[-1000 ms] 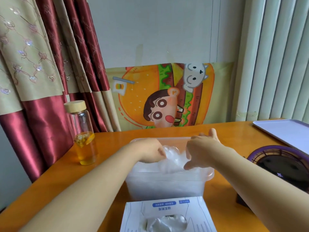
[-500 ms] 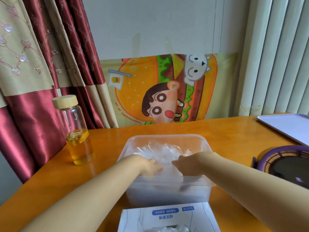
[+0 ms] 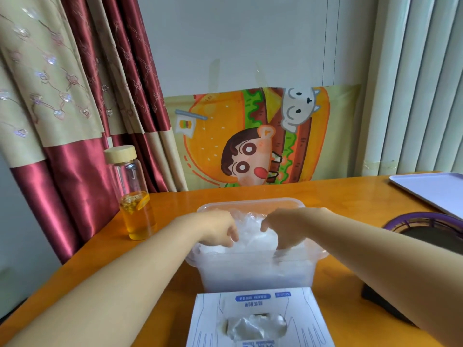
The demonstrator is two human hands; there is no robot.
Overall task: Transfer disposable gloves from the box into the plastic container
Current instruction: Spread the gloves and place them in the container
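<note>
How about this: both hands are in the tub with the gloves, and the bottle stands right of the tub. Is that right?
Not quite. The head view shows the bottle standing left of the tub, not right. The left hand and right hand are both in the tub with the gloves.

Left grip (image 3: 220, 230), right grip (image 3: 283, 227) near it, fingers (image 3: 231, 240) curled downward

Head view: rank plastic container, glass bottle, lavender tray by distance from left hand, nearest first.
1. plastic container: directly under the left hand, which reaches into it and grips the gloves.
2. glass bottle: on the table off to the hand's left, apart from it.
3. lavender tray: at the table's far right edge, beyond the other hand.
</note>
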